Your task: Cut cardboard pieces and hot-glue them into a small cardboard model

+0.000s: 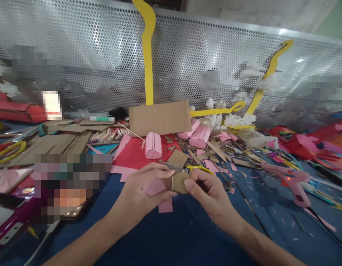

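Small cardboard piece sits just below centre, toward six o'clock. The left hand clamps thumb and fingers on its nine o'clock side; the right hand pinches its three o'clock edge. Shaping or fitting seems underway; the next move likely calls for steady pressure.

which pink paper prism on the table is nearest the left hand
The pink paper prism on the red paper sheet, just beyond the left hand; the others lie farther right and back.
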`<action>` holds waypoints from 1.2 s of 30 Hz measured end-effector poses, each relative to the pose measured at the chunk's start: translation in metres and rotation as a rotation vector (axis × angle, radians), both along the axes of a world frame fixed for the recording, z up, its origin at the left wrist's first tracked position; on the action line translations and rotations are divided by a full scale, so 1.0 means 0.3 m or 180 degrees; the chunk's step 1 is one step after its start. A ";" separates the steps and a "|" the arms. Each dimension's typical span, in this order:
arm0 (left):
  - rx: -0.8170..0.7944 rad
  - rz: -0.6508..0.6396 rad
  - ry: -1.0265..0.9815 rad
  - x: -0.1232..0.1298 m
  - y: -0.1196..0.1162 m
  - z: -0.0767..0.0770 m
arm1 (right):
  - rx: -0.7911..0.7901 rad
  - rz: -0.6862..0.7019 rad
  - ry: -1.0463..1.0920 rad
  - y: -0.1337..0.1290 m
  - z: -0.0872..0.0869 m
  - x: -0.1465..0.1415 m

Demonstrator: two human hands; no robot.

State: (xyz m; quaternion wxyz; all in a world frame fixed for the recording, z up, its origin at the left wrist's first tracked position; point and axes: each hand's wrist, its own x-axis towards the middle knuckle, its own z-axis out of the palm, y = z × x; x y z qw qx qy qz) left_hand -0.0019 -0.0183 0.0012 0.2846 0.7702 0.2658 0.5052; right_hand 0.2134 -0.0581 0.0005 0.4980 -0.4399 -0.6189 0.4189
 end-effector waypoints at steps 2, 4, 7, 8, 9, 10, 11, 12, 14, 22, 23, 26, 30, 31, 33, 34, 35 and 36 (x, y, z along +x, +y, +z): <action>-0.0005 0.0000 0.0014 0.000 0.001 -0.002 | -0.0004 -0.0001 -0.0001 0.002 -0.004 0.001; 0.0009 -0.0006 0.0014 0.000 0.002 -0.004 | -0.0015 0.0010 -0.0004 0.003 -0.006 0.002; 0.0023 -0.0013 0.0007 0.000 0.003 -0.005 | -0.0024 0.0012 0.0006 0.004 -0.007 0.001; 0.0018 -0.0015 0.0008 0.001 0.002 -0.005 | -0.0022 0.0010 0.0010 0.003 -0.007 0.001; 0.0006 -0.0015 0.0009 0.001 0.002 -0.005 | -0.0021 0.0013 0.0013 0.003 -0.006 0.001; -0.0006 -0.0019 0.0010 0.001 0.002 -0.004 | -0.0020 0.0016 0.0013 0.002 -0.006 0.002; -0.0018 -0.0022 0.0009 0.001 0.002 -0.003 | -0.0021 0.0019 0.0009 0.002 -0.007 0.002; -0.0030 -0.0022 0.0010 0.001 0.001 -0.003 | -0.0019 0.0020 0.0002 0.001 -0.007 0.002; -0.0048 -0.0028 0.0030 -0.001 0.000 -0.001 | -0.0001 0.0023 -0.0011 0.001 -0.008 0.003; -0.0052 -0.0024 0.0122 -0.003 0.003 -0.005 | -0.0101 0.0083 0.0118 0.006 0.006 -0.009; -0.0052 -0.0025 0.0139 -0.002 0.003 -0.004 | -0.0125 0.0087 0.0135 0.006 0.006 -0.010; -0.0066 -0.0012 0.0207 0.000 0.004 -0.002 | -0.0144 0.0067 0.0192 0.007 -0.002 -0.007; -0.0149 0.0028 0.0298 0.001 0.002 0.002 | -0.0149 0.0022 0.0218 0.009 -0.012 -0.003; -0.0168 0.0034 0.0319 0.001 0.001 0.003 | -0.0149 0.0018 0.0215 0.010 -0.011 -0.003; -0.0190 0.0042 0.0353 0.000 0.000 0.005 | -0.0125 0.0015 0.0221 0.012 -0.006 -0.005; -0.0194 0.0036 0.0373 0.000 0.000 0.006 | -0.0114 0.0019 0.0229 0.013 -0.003 -0.007; -0.0192 0.0029 0.0391 0.000 0.000 0.007 | -0.0106 0.0021 0.0242 0.014 0.000 -0.008; -0.0188 0.0022 0.0411 -0.001 0.001 0.008 | -0.0104 0.0017 0.0254 0.014 0.003 -0.009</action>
